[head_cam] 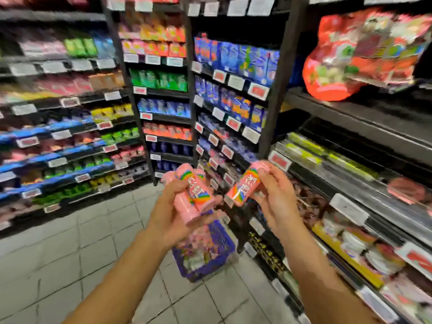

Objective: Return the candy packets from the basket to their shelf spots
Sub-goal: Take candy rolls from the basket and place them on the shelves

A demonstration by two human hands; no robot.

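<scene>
Holding candy in both hands mid-aisle: the left hand [171, 206] has its fingers curled round a bunch of pink packets [194, 195]; the right hand [273, 195] pinches a single pink packet [244, 184]; neither is shelved yet; the blue basket [208, 270] on the floor below looks well stocked, so plenty remains, I'd say.

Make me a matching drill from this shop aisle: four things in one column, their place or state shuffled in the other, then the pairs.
1. left hand
2. right hand
3. blue basket
4. large red bag

A. on the floor, below the hands
B. grips a single pink packet
C. lies on the upper right shelf
D. grips a bunch of pink packets

Pairs: 1-D, 2-B, 3-A, 4-C
</scene>
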